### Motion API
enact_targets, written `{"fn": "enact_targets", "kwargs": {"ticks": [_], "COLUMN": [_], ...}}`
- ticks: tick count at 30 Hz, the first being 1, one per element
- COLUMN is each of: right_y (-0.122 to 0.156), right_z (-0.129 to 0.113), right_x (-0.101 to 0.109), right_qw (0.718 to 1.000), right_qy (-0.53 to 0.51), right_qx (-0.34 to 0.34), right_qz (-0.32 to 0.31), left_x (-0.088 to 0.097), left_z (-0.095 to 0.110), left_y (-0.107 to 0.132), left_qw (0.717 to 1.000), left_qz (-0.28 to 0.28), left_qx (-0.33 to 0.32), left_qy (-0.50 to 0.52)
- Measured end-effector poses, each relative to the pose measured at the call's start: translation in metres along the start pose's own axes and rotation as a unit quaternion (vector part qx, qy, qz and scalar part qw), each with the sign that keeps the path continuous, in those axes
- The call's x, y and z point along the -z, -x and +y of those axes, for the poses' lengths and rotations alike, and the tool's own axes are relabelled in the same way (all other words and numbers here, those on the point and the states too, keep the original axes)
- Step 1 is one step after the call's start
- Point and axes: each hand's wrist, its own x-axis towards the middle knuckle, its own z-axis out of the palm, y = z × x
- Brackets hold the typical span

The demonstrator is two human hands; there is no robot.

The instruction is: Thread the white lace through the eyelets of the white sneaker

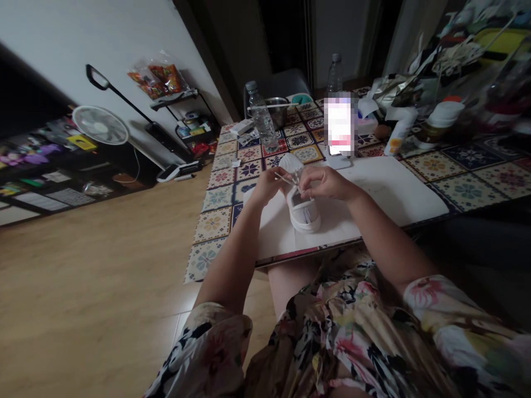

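Figure: lacing a small white shoe (304,213) at a low patterned table (468,177). The shoe rests on a white board (394,193) at the near edge of the table, heel toward you, toe pointing away, with its tongue (290,163) lifted upright at the far end. Your left hand (267,188) is closed in a pinch on a thin white lace (284,179) just left of the tongue; your right hand (326,182) is curled over the shoe's right side, fingertips closed on the lace or the eyelet edge, though which of the two cannot be made out.

To do this step well, keep the shoe flat on the board so both hands stay free for the lace. Hold the lace close to its tip, where it is stiffest, and steady the eyelet row with the other hand. Draw the slack evenly on both sides and keep the tongue straight beneath the lace.

Beyond the shoe stands a phone (340,126) on a stand, a plastic bottle (262,119) to its left and a metal bowl (277,110) farther back; keep your elbows low so as not to sweep them.
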Motion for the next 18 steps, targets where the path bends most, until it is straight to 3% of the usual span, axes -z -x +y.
{"fn": "enact_targets", "kwargs": {"ticks": [2, 6, 8, 12, 18], "right_y": [0.0, -0.004, -0.006, -0.008, -0.006], "right_z": [-0.001, 0.011, 0.022, 0.036, 0.039], "right_x": [0.002, 0.002, 0.001, -0.004, -0.002], "right_qw": [1.0, 0.992, 0.985, 0.971, 0.955], "right_qy": [-0.005, 0.022, 0.081, 0.197, 0.272], "right_qx": [-0.013, 0.011, 0.046, 0.077, 0.085], "right_qz": [0.021, 0.127, 0.143, 0.113, 0.083], "left_x": [0.002, 0.007, 0.009, 0.009, 0.007], "left_z": [0.002, 0.006, 0.01, 0.019, 0.021], "left_y": [0.0, 0.002, 0.004, 0.01, 0.013], "left_qw": [1.0, 0.998, 0.999, 0.988, 0.983], "left_qz": [-0.002, 0.041, -0.006, -0.147, -0.178], "left_qx": [-0.008, -0.035, -0.025, 0.013, 0.036], "left_qy": [0.013, 0.029, 0.037, 0.05, 0.041]}}
